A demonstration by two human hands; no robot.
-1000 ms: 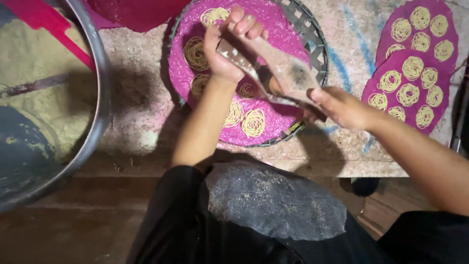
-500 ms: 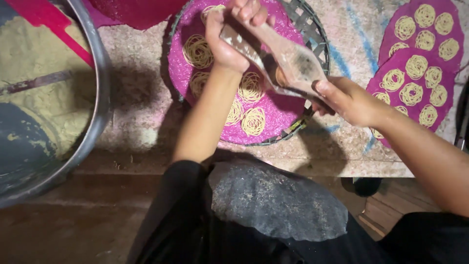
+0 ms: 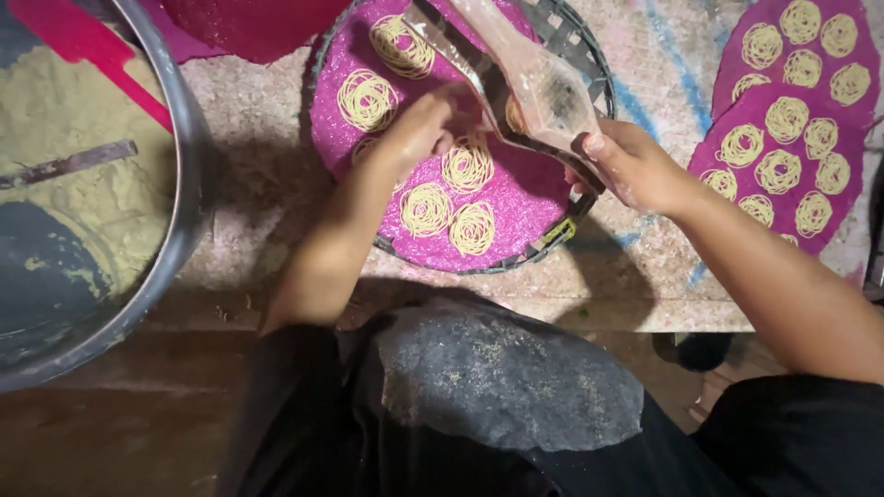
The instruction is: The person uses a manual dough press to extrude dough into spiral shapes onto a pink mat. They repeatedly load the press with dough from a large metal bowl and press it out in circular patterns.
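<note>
Right hand [image 3: 635, 166] grips the metal dough press [image 3: 516, 78] by its handle, tilted over the pink mat [image 3: 525, 207]; left hand [image 3: 419, 129], fingers curled, steadies its nozzle above noodle coils [image 3: 471, 228] for even spacing.

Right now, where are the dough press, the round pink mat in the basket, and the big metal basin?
dough press [image 3: 539, 87], head view, on its wide body.
pink mat [image 3: 525, 207], head view, bare patch near its right side.
metal basin [image 3: 184, 138], head view, on its rim.

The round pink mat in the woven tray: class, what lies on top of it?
On the pink mat lie yellow noodle coils; six show clearly. The left hand and the press, held by the right hand, cover part of it, so any coils beneath cannot be counted.
</note>
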